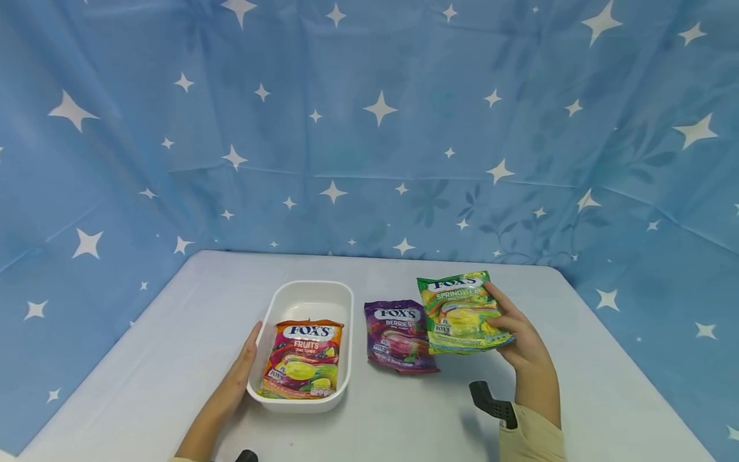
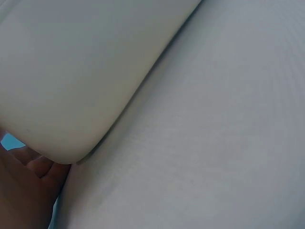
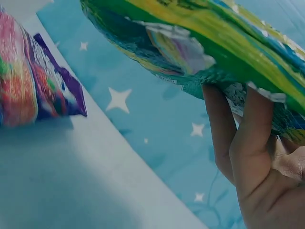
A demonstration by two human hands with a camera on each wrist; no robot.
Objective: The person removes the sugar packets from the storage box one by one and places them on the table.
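Note:
My right hand [image 1: 526, 343] grips a green Fox's Spring Tea candy bag [image 1: 462, 314] by its right side, lifted above the table. In the right wrist view, fingers [image 3: 252, 148] press against the underside of that bag [image 3: 228, 47]. Along the left wall of a white plastic tray [image 1: 317, 292] lies my left hand [image 1: 239, 372], its fingers fairly straight and touching the side. The left wrist view catches only part of this hand [image 2: 31, 183] at the tray's corner [image 2: 62, 138]. A red-orange Fox's Fruits bag [image 1: 306, 359] lies face up inside the tray.
A purple Fox's Berries bag [image 1: 398, 340] lies on the white table [image 1: 404, 417] between the tray and the green bag, which overlaps its right edge in the head view. A blue curtain [image 1: 369, 147] with white stars hangs behind the table and at both sides.

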